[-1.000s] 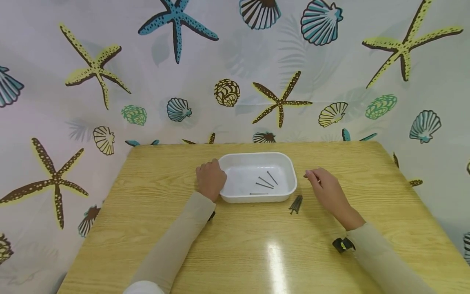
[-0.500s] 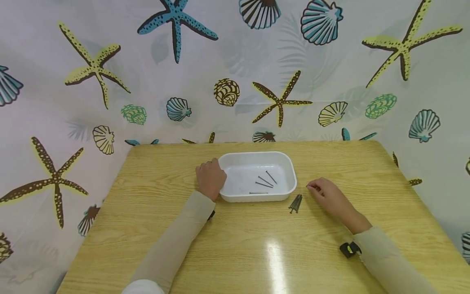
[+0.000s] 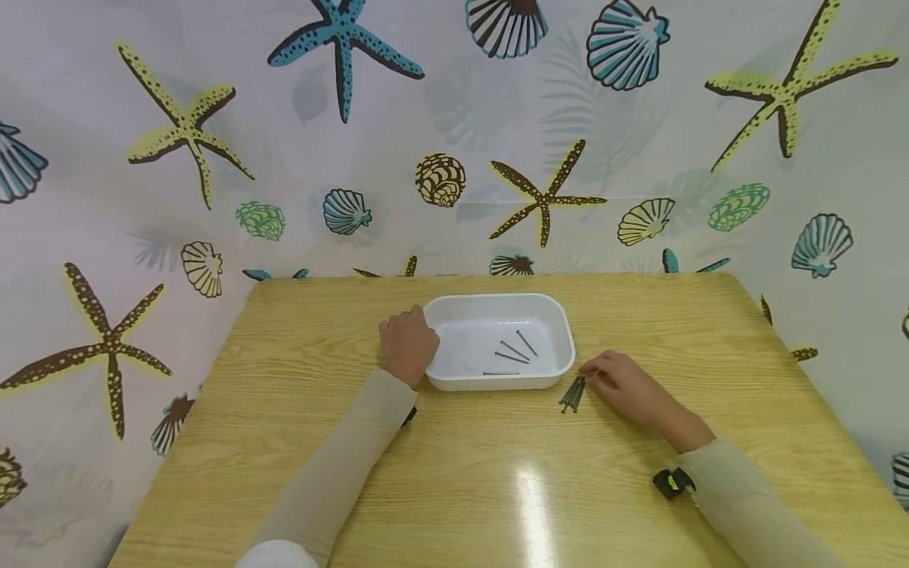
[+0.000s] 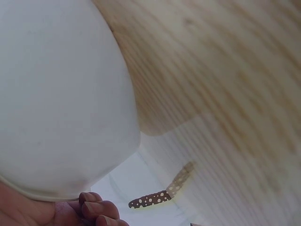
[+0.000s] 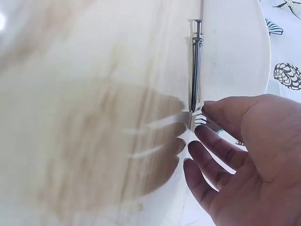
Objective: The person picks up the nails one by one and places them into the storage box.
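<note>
A shallow white plastic tray (image 3: 497,384) stands on the wooden table, with several loose nails (image 3: 514,351) inside it towards the right. My left hand (image 3: 409,345) grips the tray's left end; in the left wrist view its fingers (image 4: 101,209) curl at the rim of the tray (image 4: 61,94). Just off the tray's front right corner lies a small bundle of dark nails (image 3: 572,394), heads towards me. At the pointed ends of these nails (image 5: 195,70) is my right hand (image 5: 249,155), thumb and fingers apart and gently bent, holding nothing.
The wooden table (image 3: 440,481) reaches back to a hanging cloth (image 3: 454,95) printed with starfish and shells. A dark wrist camera (image 3: 671,483) sits at the right sleeve. A bright light reflection shows on the tabletop in front.
My right hand first drew back from beside the tray towards me, then moved left to the tips of the bundled nails. The left hand and the tray have stayed put.
</note>
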Tool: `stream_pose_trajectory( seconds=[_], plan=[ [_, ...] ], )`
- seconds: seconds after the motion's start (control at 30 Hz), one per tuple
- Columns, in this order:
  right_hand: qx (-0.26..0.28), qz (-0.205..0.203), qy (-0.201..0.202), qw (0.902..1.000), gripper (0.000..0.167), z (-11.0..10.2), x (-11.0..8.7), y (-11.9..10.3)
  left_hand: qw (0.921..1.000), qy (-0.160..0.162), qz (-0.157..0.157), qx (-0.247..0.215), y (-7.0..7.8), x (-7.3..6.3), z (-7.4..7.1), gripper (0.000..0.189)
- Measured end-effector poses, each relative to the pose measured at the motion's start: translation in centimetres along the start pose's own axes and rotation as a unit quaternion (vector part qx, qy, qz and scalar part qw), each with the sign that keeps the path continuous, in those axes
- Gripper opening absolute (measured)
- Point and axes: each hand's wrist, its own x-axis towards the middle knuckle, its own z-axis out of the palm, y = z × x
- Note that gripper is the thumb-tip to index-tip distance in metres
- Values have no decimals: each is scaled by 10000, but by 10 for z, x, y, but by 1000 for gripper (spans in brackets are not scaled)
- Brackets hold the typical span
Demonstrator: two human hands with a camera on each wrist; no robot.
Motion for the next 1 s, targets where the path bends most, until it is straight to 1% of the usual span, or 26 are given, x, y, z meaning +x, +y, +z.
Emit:
stream_pose_trajectory(
  seconds=[0.1,0.2,0.33,0.43,0.57,0.77,1.0],
  plan=[
    [-144,-150,-83,9997,20,2,0,0,10000,-10,0,28,1,0,0,21],
    [-249,-449,-103,9986,19,4,2,1,10000,-14,-3,55,2,0,0,21],
    [-372,-842,-21,9957,16,6,3,2,10000,-22,0,51,1,0,0,23],
    [-416,-991,18,9942,15,6,5,2,10000,-39,2,55,1,1,0,22],
    [-427,-977,-4,9943,13,6,8,1,10000,-60,9,11,1,1,0,21],
    [-452,-881,-98,9950,10,6,11,0,10000,-9,52,-58,-1,1,2,19],
    [-547,-895,-93,9944,11,6,12,1,10000,-53,14,-44,-1,1,0,20]
  ],
)
